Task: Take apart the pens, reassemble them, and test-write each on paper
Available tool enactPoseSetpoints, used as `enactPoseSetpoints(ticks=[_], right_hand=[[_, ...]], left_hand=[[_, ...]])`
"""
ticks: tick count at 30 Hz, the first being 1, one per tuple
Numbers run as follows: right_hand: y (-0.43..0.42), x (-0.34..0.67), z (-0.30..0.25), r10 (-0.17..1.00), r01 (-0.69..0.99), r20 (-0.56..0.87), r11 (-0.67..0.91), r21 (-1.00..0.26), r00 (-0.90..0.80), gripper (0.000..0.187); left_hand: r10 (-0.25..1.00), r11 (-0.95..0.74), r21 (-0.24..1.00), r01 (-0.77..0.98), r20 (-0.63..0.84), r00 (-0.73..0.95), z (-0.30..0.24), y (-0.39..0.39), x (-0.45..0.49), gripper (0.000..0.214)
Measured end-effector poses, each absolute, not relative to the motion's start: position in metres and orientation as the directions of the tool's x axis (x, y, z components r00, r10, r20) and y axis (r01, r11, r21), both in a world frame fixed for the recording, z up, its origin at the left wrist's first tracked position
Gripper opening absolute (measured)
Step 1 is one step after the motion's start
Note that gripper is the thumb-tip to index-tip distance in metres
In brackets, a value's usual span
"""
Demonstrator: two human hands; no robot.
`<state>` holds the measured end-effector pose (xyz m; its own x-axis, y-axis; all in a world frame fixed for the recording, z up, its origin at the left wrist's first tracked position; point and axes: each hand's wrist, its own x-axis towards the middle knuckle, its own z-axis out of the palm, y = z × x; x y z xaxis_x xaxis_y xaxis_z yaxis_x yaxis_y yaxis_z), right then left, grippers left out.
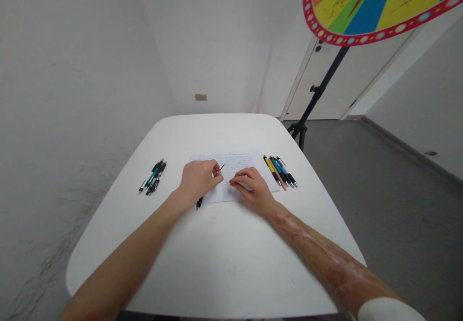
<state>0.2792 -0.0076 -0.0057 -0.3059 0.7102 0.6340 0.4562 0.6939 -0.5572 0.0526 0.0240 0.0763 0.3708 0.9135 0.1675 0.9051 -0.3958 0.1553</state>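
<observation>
The left hand (200, 178) pinches a thin dark rod (222, 167) above a handwritten sheet (237, 159) on the white tabletop (231, 253). Apart from it, the right hand (255, 190) bunches its fingertips over the sheet; I cannot tell whether they hold anything. A black pen part (199, 203) lies at the sheet's lower-left corner. Pens lie in 2 groups, a left cluster (153, 176) and a right row (279, 171).

writing (237, 159) on paper (217, 197) too small for us to read; left hand (198, 180) hides part of paper. we cannot tell whether right hand (256, 191) pinches anything. far right, colourful wheel (365, 14) cut off by top and right edges.
</observation>
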Motion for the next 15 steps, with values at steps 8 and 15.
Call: enactPoseSetpoints(ticks=[8,15], right_hand=[[-0.013,0.276,0.000,0.797,0.389,0.598,0.580,-0.716,-0.087,0.010],[-0.014,0.274,-0.002,0.790,0.304,0.610,0.597,-0.743,-0.061,0.008]], left_hand=[[0.664,-0.687,0.066,0.724,0.462,0.588,0.036,0.009,0.022,0.024],[0.336,-0.834,-0.080,0.545,0.710,0.619,0.011,0.007,0.016,0.008]])
